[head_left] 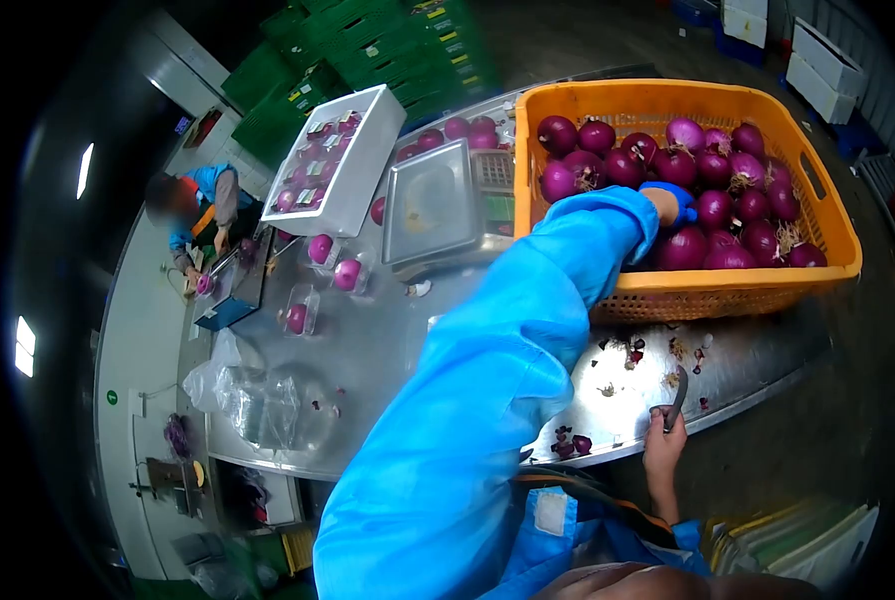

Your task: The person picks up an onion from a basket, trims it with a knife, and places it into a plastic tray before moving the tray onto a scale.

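Note:
My left hand (672,203), in a blue glove, reaches into the orange crate (707,300) among many red onions (683,249). Its fingers are mostly hidden, so whether it holds an onion cannot be made out. Over the near edge of the metal table (367,345), my right hand (664,440) is closed around the handle of a knife (678,392), whose blade points up and away. Onion skins (634,352) and dark peel pieces (571,442) lie on the metal between the crate and my body.
A white foam box (367,165) with packed onions stands beside a clear-lidded tray (432,200). Boxed onions (347,274) and plastic bags (252,395) lie further left. A co-worker (202,210) is at the far left. Green crates (377,50) are stacked behind.

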`<action>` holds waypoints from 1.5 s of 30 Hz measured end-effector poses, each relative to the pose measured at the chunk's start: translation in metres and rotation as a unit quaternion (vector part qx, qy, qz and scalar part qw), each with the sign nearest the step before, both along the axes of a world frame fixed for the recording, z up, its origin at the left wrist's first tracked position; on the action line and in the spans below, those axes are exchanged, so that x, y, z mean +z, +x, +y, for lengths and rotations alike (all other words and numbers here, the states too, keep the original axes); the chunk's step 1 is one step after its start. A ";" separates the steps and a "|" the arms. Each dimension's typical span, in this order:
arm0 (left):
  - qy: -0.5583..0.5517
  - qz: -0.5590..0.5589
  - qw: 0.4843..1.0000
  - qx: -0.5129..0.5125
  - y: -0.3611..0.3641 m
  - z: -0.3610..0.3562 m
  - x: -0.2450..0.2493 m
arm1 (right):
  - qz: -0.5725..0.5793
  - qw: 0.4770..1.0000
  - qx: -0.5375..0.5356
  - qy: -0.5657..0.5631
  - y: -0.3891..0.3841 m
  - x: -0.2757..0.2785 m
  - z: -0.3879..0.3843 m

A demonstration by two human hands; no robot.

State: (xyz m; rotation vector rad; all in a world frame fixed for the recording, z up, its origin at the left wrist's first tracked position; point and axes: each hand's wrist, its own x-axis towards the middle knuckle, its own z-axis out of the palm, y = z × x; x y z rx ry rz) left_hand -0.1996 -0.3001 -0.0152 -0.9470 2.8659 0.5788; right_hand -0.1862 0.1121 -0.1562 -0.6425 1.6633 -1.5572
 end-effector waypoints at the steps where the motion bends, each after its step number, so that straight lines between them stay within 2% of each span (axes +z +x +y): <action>1: -0.009 0.011 1.000 -0.004 0.003 0.004 0.006 | 0.009 1.000 0.002 -0.002 -0.001 0.000 0.002; 5: -0.053 0.032 0.998 0.010 0.017 0.023 0.031 | 0.071 0.997 0.002 -0.016 -0.004 -0.008 0.003; 6: -0.105 0.088 0.990 -0.015 0.022 0.022 0.024 | 0.091 0.996 -0.004 -0.017 -0.004 -0.008 0.005; 8: -0.148 0.101 0.983 -0.038 0.034 0.040 0.047 | 0.053 0.999 -0.003 -0.014 -0.001 0.018 0.002; 9: -0.098 0.080 0.992 -0.020 0.034 0.044 0.059 | 0.034 0.999 -0.007 -0.011 -0.001 0.030 -0.001; 10: -0.095 0.117 0.988 0.027 0.038 0.050 0.069 | 0.049 0.999 -0.005 -0.014 -0.002 0.033 -0.002; 11: -0.096 0.120 0.988 0.021 0.046 0.048 0.083 | 0.082 0.997 -0.009 -0.010 -0.004 0.031 -0.004; 12: -0.026 0.130 0.987 0.088 0.054 0.054 0.106 | 0.104 0.994 -0.010 -0.018 -0.005 0.030 -0.007; 13: -0.094 0.258 0.959 0.066 0.071 0.048 0.099 | 0.127 0.992 -0.009 -0.027 -0.007 0.032 -0.011; 16: 0.096 0.365 0.917 0.125 0.108 0.051 0.125 | 0.081 0.996 0.041 -0.007 -0.014 0.076 -0.025; 17: 0.246 0.412 0.857 0.190 0.116 0.079 0.144 | 0.058 0.997 0.055 -0.011 -0.015 0.095 -0.032; 19: 0.373 0.444 0.790 0.197 0.135 0.100 0.137 | 0.040 0.996 0.062 -0.050 -0.013 0.136 -0.045; 21: 0.516 0.459 0.710 0.137 0.153 0.137 0.124 | 0.031 0.987 0.058 -0.146 -0.012 0.150 -0.056; 23: 0.565 0.472 0.655 0.173 0.161 0.187 0.111 | 0.019 0.971 0.066 -0.229 -0.013 0.154 -0.061; 25: 0.566 0.458 0.663 0.173 0.174 0.227 0.102 | 0.030 0.964 0.069 -0.254 -0.014 0.158 -0.060; 26: 0.597 0.440 0.651 0.160 0.188 0.237 0.092 | 0.000 0.966 0.093 -0.243 -0.013 0.160 -0.054; 29: 0.567 0.388 0.703 0.185 0.202 0.263 0.073 | -0.134 0.954 0.192 -0.189 -0.014 0.159 -0.033; 30: 0.532 0.399 0.735 0.134 0.196 0.275 0.071 | -0.143 0.954 0.209 -0.163 -0.006 0.156 -0.029; 31: 0.485 0.410 0.765 0.105 0.193 0.277 0.048 | -0.141 0.955 0.223 -0.133 -0.001 0.152 -0.026; 34: 0.618 0.410 0.651 0.159 0.202 0.287 0.022 | -0.050 0.969 0.241 -0.006 0.000 0.127 -0.025; 36: 0.678 0.395 0.588 0.196 0.210 0.296 0.008 | -0.031 0.974 0.225 0.006 0.002 0.127 -0.026; 41: 0.710 0.430 0.499 0.248 0.207 0.304 -0.002 | -0.055 0.987 0.146 0.032 -0.011 0.112 -0.018; 42: 0.717 0.436 0.480 0.257 0.208 0.299 -0.004 | 0.160 0.984 0.077 0.003 -0.008 0.124 -0.014; 43: 0.722 0.443 0.461 0.265 0.210 0.295 -0.007 | 0.237 0.967 0.091 -0.014 -0.008 0.128 -0.007; 44: 0.693 0.435 0.503 0.279 0.215 0.292 -0.011 | 0.311 0.944 0.104 -0.031 -0.008 0.130 0.000; 45: 0.694 0.451 0.487 0.278 0.214 0.294 -0.008 | 0.381 0.916 0.117 -0.046 -0.005 0.130 0.007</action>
